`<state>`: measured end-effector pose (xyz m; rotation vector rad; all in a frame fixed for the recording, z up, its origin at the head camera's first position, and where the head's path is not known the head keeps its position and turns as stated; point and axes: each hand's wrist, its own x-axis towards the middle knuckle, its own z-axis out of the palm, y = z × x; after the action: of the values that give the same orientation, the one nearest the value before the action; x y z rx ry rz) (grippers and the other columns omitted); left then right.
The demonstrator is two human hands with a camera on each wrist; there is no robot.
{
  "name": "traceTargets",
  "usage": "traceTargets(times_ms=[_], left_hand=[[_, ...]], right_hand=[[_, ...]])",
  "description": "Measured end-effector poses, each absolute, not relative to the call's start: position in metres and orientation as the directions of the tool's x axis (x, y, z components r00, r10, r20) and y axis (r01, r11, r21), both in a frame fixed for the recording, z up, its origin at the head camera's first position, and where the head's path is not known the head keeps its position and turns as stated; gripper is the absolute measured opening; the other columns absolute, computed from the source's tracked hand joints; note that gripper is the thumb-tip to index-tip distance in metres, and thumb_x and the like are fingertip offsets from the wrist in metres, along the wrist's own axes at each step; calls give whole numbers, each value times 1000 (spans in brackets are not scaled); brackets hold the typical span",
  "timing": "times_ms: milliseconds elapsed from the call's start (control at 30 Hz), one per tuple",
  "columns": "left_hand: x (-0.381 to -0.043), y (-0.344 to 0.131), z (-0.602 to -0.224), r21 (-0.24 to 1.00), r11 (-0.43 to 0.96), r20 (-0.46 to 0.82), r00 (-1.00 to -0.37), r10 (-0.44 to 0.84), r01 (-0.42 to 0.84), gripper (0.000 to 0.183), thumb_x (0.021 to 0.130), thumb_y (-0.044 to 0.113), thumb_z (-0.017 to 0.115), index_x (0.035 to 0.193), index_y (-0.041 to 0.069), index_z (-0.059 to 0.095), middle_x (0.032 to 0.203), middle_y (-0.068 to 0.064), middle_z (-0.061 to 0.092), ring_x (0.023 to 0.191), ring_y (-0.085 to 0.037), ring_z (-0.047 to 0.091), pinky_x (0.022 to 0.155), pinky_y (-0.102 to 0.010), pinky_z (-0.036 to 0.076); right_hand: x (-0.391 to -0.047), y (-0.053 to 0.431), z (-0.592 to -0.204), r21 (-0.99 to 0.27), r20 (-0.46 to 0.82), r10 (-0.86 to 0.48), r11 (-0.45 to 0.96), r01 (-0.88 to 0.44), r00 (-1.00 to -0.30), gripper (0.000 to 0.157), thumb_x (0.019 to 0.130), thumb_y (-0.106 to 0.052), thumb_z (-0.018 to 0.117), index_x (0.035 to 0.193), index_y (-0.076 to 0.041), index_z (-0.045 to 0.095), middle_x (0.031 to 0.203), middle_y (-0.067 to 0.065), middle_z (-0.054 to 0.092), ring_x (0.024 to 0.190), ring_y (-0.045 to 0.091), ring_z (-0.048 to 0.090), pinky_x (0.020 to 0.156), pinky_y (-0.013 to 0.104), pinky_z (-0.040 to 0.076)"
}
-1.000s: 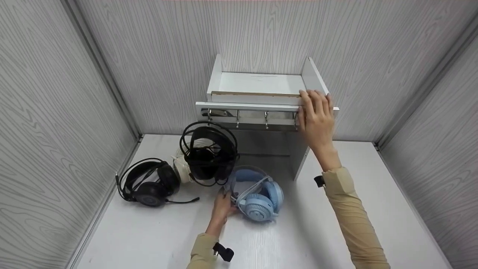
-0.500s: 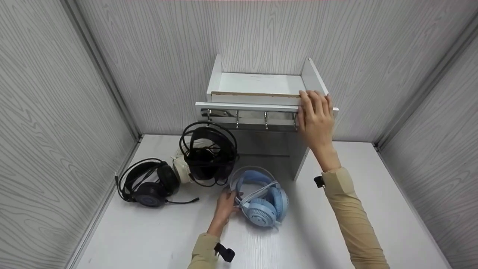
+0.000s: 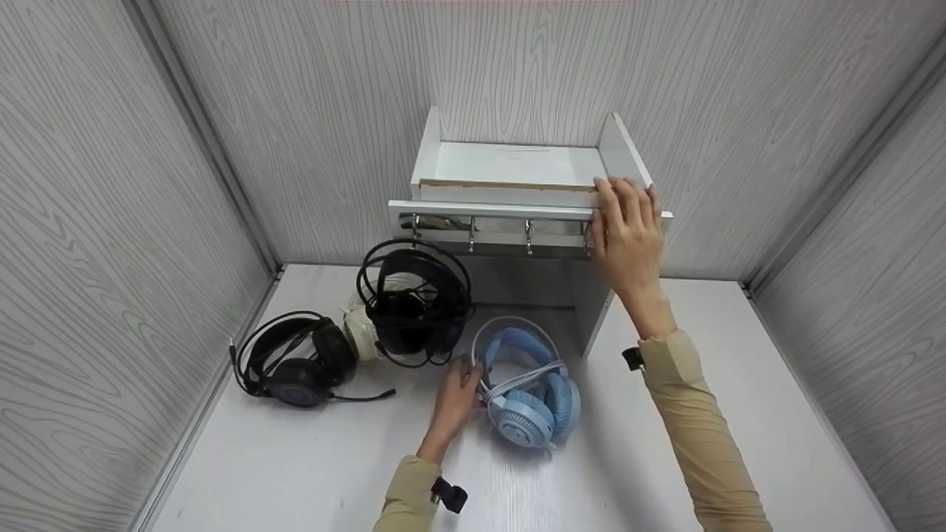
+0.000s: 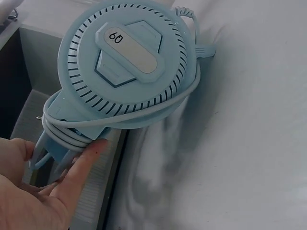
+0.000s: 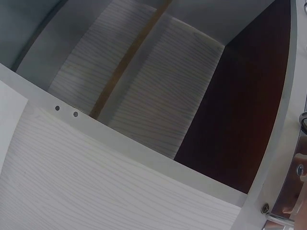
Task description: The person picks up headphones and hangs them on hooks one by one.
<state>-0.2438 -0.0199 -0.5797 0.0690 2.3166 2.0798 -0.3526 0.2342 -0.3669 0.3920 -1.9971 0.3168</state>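
- Headphones in blue (image 3: 523,428) are gripped by the left hand (image 3: 457,399); one side of the band is pinched between thumb and fingers.
- They are held over the table (image 3: 295,473), in front of the shelf (image 3: 510,195), and are tipped a bit. Whether the table is touched cannot be told.
- One ear cup is wrapped by a pale cord (image 4: 139,114), and black marks are written on its label (image 4: 136,56).
- The shelf's front edge is held by the right hand (image 3: 628,236), with fingers bent over the top and the thumb put on the front.
- Hooks (image 3: 528,238) are lined up along the shelf's front.
- Black headphones (image 3: 405,336) are hung at the left end hook.
- White headphones (image 3: 361,332) are partly hidden behind them.
- A black headset (image 3: 295,384) is laid on the table at the far left, with its mic pointed right.
- Both arms are covered by tan sleeves (image 3: 687,414).
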Motion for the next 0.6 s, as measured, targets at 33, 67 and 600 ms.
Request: traceTargets(times_ms=[33, 67, 600], left_hand=[[-244, -18, -577, 990, 136, 25, -999, 43, 31, 43, 101, 30, 46, 136, 4, 43, 128, -21, 59, 95, -24, 66, 64, -37, 58], [-244, -17, -575, 984, 169, 49, -998, 34, 54, 44, 101, 32, 47, 135, 5, 44, 128, -20, 59, 100, -25, 65, 65, -35, 58], [-239, -8, -561, 910, 330, 252, -967, 43, 252, 46, 101, 41, 42, 139, 15, 43, 131, -13, 58, 81, -17, 69, 69, -28, 51]], right_hand=[[-353, 234, -367, -52, 899, -135, 912, -408, -416, 38, 101, -29, 43, 136, -18, 52, 132, 8, 55, 130, 24, 44, 118, 43, 20], [-353, 234, -367, -50, 899, -136, 913, -405, -416, 38, 101, -29, 43, 136, -18, 52, 132, 8, 55, 130, 23, 44, 118, 43, 20], [-355, 236, -368, -56, 900, -131, 911, -408, -416, 38, 101, -28, 43, 136, -18, 51, 132, 8, 54, 130, 26, 44, 118, 44, 20]])
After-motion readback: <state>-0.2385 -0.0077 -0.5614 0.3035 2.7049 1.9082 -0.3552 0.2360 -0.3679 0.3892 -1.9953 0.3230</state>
